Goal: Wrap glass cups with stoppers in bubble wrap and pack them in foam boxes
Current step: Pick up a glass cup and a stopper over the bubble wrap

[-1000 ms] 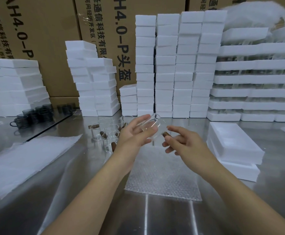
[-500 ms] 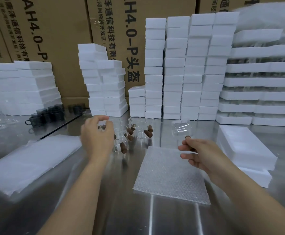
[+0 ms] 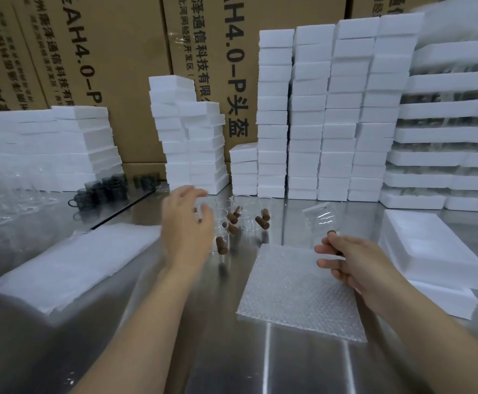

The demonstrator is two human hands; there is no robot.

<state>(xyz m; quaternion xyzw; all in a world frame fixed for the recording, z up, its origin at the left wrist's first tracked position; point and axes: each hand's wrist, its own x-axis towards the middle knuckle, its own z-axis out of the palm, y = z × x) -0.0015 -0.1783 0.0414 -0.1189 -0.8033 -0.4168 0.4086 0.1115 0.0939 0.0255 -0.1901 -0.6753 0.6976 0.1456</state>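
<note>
While the right hand (image 3: pixel 354 260) grips 1 cup (image 3: pixel 318 218) at its stopper (image 3: pixel 331 232) end, fingers (image 3: pixel 327 263) curled, over the far edge of the wrap (image 3: pixel 294 297), that sheet lies bare. Wrapping and boxing this cup both remain, I judge. The left hand (image 3: pixel 186 231) hovers, spread and holding nothing, over loose cups (image 3: pixel 246 214) beyond the wrap's left corner. Boxes (image 3: pixel 431 251) lie right of the wrap, sheets (image 3: pixel 70 263) left, mugs (image 3: pixel 101 189) far left. Nothing on the counter (image 3: pixel 147 351) blocks the wrap.

Counter (image 3: pixel 289 365): polished metal, glossy, streaked reflections. Bubble wrap (image 3: pixel 297 294): clear plastic, bumpy. Cups (image 3: pixel 249 221) behind bubble wrap: clear glossy glass. Stoppers (image 3: pixel 262 222): brown, matt. Foam boxes (image 3: pixel 431 251) right of bubble wrap: white, matt. Cartons (image 3: pixel 118 52) far behind bubble wrap: matt brown cardboard.
</note>
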